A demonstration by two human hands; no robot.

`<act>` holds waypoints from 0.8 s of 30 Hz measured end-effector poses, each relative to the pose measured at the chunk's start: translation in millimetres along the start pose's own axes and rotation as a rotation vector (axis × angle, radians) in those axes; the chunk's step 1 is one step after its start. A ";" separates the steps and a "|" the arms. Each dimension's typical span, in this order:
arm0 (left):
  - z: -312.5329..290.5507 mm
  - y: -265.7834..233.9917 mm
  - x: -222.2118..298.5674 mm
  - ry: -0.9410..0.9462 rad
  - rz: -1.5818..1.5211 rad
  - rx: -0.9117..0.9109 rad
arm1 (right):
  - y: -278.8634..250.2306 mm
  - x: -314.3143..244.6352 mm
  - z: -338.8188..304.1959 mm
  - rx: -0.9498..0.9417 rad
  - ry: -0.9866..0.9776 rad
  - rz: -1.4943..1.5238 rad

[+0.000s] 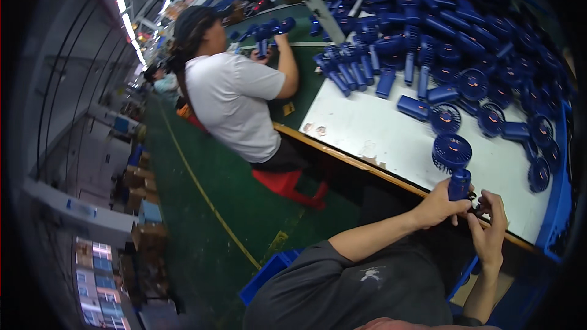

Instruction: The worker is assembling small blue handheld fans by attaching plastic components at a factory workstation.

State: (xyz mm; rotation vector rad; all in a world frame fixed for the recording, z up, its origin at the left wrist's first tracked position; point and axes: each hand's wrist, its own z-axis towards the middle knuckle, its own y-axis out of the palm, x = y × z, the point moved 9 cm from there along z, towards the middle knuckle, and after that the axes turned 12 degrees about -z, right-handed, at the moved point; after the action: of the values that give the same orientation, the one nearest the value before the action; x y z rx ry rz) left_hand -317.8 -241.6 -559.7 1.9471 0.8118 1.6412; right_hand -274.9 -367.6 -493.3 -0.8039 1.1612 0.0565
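Observation:
My left hand (441, 206) is wrapped round the handle of a dark blue handheld fan (452, 151). The fan stands upright above the near edge of the table, its round caged head on top. At the lower end of the handle, my right hand (489, 223) has its thumb and fingers pinched together. A small black piece (474, 203) shows between the two hands, too small to name. Just beyond, more blue handheld fans (445, 118) lie on the white tabletop (382, 128).
A large heap of blue fans (422, 30) covers the table's far side. A blue bin wall (559, 208) borders it on the right. To my left a co-worker in a white shirt (235, 88) sits on a red stool (278, 182), holding blue fans. A blue crate (269, 275) is beside me.

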 end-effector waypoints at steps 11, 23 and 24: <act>-27.2 23.9 -15.2 -0.165 -0.166 -0.213 | 11.5 -74.4 27.9 -0.075 -0.501 -0.360; -14.2 7.8 -40.1 -0.212 -0.311 -0.035 | 4.8 -60.8 26.0 0.086 -0.297 -0.310; -15.0 7.9 -33.9 -0.190 -0.298 -0.059 | 2.8 -66.1 29.0 0.079 -0.357 -0.331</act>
State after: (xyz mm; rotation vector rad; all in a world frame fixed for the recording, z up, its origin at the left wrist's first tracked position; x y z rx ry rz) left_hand -335.3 -271.2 -575.6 1.8075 0.9156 1.2720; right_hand -281.6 -325.1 -435.2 -0.8658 0.6817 -0.1157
